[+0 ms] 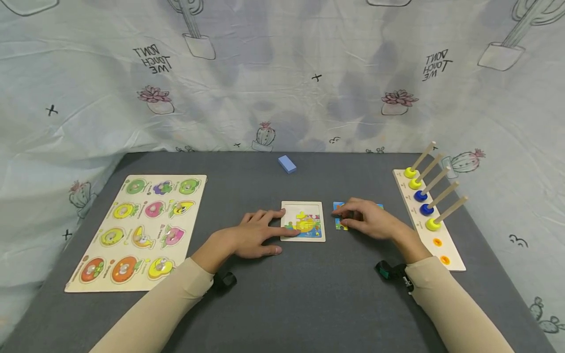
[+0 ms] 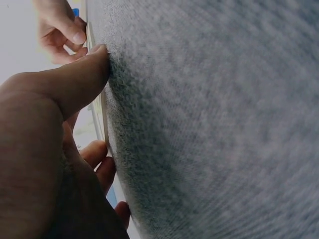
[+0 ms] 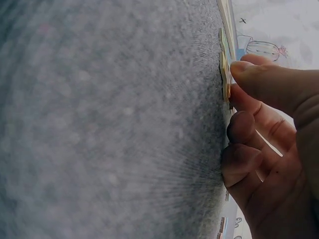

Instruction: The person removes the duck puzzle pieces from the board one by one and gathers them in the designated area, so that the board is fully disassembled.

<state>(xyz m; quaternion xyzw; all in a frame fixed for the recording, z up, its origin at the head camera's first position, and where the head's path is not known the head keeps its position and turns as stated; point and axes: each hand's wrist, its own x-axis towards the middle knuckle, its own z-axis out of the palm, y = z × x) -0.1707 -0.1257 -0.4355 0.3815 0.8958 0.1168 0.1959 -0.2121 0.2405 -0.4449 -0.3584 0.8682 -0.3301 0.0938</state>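
A small square puzzle board (image 1: 303, 205) lies mid-table, with a partly assembled yellow and blue picture in it. My left hand (image 1: 253, 235) is spread flat beside it, the extended fingers reaching onto its left side and the index fingertip touching the picture. Just right of the board, my right hand (image 1: 366, 218) bends over several colourful puzzle pieces (image 1: 339, 225) and partly hides them. Its thumb and index finger pinch at a puzzle piece (image 3: 225, 74) low against the table in the right wrist view. The other fingers of that hand are curled.
At the left lies a wooden fruit puzzle board (image 1: 150, 215) with knobbed pieces. A counting board (image 1: 454, 260) with upright pegs and yellow and blue rings stands at the right. One light blue block (image 1: 287, 164) sits near the table's back edge, before a patterned cloth (image 1: 291, 98).
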